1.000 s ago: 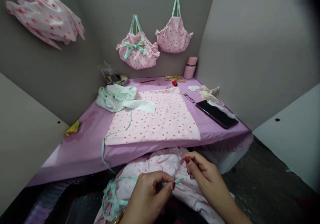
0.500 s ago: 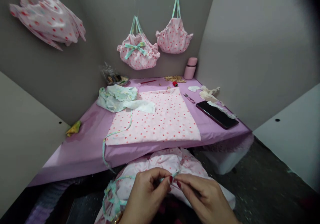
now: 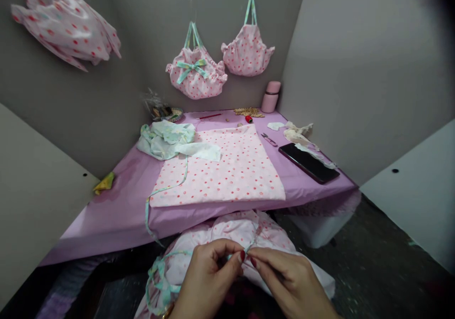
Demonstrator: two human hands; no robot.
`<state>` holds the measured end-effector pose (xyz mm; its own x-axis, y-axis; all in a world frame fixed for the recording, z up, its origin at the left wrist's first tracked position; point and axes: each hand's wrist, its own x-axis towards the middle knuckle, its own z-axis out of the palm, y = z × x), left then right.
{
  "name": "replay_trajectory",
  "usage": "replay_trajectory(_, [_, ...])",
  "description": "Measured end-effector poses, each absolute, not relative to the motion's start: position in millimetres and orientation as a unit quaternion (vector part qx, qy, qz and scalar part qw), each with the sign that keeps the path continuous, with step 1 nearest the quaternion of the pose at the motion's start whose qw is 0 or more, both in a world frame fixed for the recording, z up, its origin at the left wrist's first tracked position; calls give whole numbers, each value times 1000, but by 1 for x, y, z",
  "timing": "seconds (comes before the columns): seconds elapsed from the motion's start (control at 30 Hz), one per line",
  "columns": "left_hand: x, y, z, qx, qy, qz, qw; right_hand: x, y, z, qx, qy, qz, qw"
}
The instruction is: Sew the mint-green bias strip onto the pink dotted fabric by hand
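My left hand [image 3: 216, 267] pinches a narrow mint-green fabric strap [image 3: 250, 244] between thumb and fingertips, over my lap. Right beside it, my right hand [image 3: 284, 267] is closed in a pinch at the same strap; whether a needle is in those fingers is too small to tell. Beneath both hands lies pink dotted fabric [image 3: 227, 229], bunched across my lap. More mint strap [image 3: 159, 281] hangs in loops left of my left wrist. On the table ahead is a flat pink dotted cloth [image 3: 227, 172], with a crumpled mint cloth [image 3: 167, 139] on its left corner.
A purple-covered table [image 3: 124, 214] holds a phone [image 3: 307, 162], thread snips [image 3: 269, 140], a red thread spool [image 3: 249, 119], a pink flask [image 3: 270, 97] and a small basket [image 3: 176, 115]. Dotted garments [image 3: 197, 75] hang on the grey partition [image 3: 149, 34]. Side panels close in both sides.
Both hands stay almost still, pinching the strap close together. My right fingertips have shifted very slightly. Nothing on the table has moved.
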<state>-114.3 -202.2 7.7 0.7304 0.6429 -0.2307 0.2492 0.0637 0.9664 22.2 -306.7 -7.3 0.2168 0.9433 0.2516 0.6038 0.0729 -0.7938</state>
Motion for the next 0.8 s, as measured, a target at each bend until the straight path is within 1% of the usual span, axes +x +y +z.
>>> replay_trajectory(0.57, [-114, -205, 7, 651, 333, 151, 665, 22, -308, -5, -662, -578, 235, 415])
replay_trajectory(0.7, [-114, -205, 10, 670, 334, 154, 645, 21, -308, -4, -662, -578, 245, 410])
replay_trajectory(0.8, [-115, -205, 13, 708, 327, 152, 607, 21, -306, -4, -664, -582, 247, 400])
